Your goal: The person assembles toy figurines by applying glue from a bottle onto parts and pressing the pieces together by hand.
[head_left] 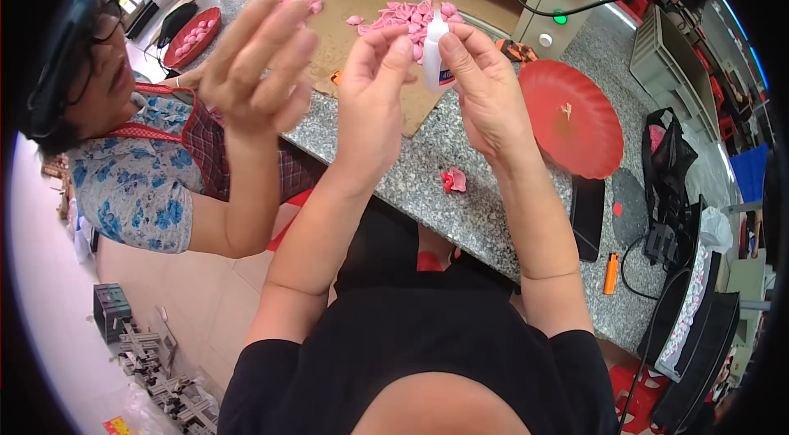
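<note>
My right hand (pixel 486 77) grips a small white squeeze bottle (pixel 436 57) with a thin pointed nozzle, like a glue bottle, held upright above the table. Close beside it on the left, my left hand (pixel 371 77) has its thumb and index finger pinched together. Whatever sits in that pinch, if anything, is too small or hidden to name. Beyond both hands lies a heap of pink petal-like pieces (pixel 394 17) on a brown cardboard sheet (pixel 329 36). Below the hands, on the granite table (pixel 419 188), rests one pink piece with small red parts (pixel 454 181).
A red scalloped plate (pixel 567 98) is at right, with an orange lighter (pixel 611 273) and a black bag (pixel 670 155) nearer the edge. A machine housing (pixel 559 3) with buttons stands behind. At left, a co-worker's raised hand (pixel 259 65) is near my left forearm; another red plate (pixel 193 36) holds pink pieces.
</note>
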Action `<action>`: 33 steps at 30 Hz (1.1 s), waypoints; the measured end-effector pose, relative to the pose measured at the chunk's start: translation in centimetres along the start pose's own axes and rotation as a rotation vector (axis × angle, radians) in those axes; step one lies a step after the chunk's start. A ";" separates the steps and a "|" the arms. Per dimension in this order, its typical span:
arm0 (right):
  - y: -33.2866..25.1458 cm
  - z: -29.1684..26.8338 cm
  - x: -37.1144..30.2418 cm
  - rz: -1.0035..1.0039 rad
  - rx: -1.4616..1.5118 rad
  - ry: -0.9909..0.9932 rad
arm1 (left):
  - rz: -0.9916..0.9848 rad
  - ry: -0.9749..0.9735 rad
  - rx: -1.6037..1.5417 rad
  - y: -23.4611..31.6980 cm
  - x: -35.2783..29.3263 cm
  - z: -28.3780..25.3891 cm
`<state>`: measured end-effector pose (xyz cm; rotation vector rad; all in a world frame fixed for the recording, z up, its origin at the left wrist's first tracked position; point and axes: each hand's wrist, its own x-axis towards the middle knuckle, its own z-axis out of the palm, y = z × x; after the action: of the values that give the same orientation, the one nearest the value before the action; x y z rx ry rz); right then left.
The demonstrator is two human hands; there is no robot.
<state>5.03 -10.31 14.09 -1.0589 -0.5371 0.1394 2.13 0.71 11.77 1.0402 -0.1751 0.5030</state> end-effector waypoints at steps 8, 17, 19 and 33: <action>0.2 -0.6 -0.9 0.101 -0.063 0.018 | -0.206 -0.160 -0.294 1.2 1.2 1.3; -2.3 -2.7 0.5 -0.166 -0.642 0.049 | -0.138 -0.177 -0.274 -0.5 0.5 -0.1; -2.7 -3.4 0.8 -0.191 -0.619 -0.026 | -0.230 -0.222 -0.322 -0.4 0.4 -0.3; -2.8 -3.9 0.8 -0.032 -0.442 -0.257 | -0.380 -0.348 -0.380 -0.6 -1.4 -0.1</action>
<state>7.24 -14.50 15.27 -1.4722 -0.8421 0.1321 1.18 0.08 10.75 0.7543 -0.3577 -0.0619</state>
